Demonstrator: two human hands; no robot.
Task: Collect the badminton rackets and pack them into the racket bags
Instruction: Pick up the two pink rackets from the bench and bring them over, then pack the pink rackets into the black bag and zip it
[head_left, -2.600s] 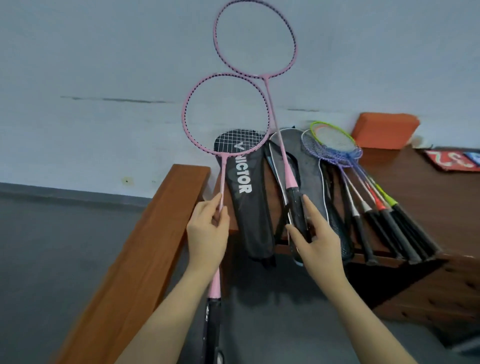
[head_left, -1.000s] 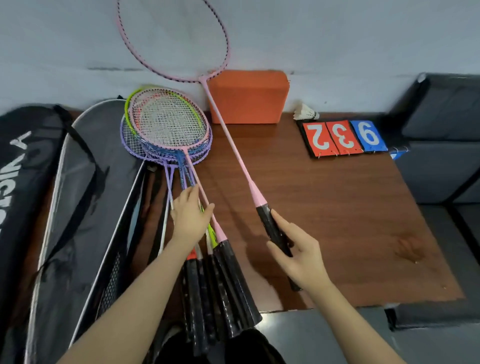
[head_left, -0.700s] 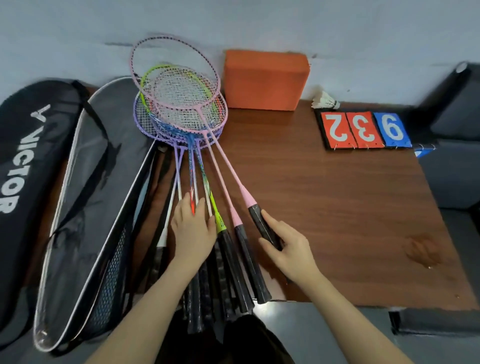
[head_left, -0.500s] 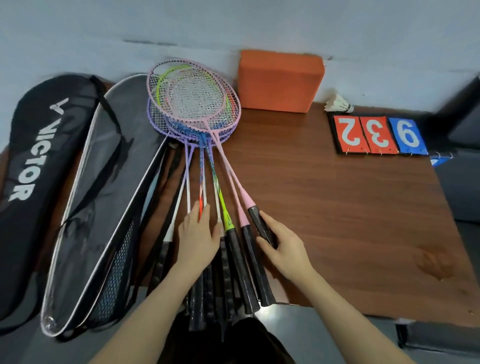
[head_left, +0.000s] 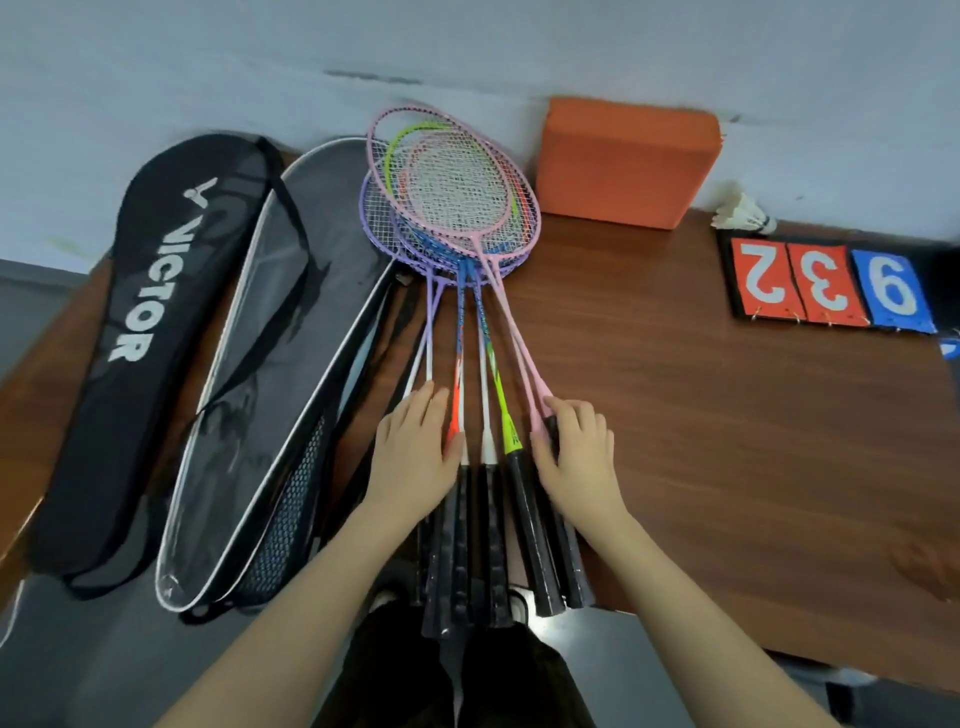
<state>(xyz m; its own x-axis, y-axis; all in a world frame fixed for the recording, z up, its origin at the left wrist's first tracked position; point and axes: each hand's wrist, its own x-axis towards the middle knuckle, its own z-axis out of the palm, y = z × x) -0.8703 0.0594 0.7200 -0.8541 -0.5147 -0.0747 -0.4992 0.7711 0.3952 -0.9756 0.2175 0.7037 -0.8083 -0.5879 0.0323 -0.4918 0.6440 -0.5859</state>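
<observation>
While both hands flank the fanned rackets on the surface, the left hand and right hand rest flat, grasping nothing; handles point toward the person, the open bag lying just left.

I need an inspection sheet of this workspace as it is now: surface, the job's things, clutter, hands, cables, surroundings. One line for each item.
Surface: brown wooden table, a scuffed patch near its right edge.
Job's things: stacked rackets on the table, heads overlapping, grips over the near edge; black Victor bag shut flat; grey bag lying open.
Clutter: orange block, shuttlecock, score cards showing 2, 3, 9.
Hands: left hand and right hand flank the racket shafts, fingers fairly straight.
Cables: nothing seen.
Surroundings: pale wall behind, grey floor.
</observation>
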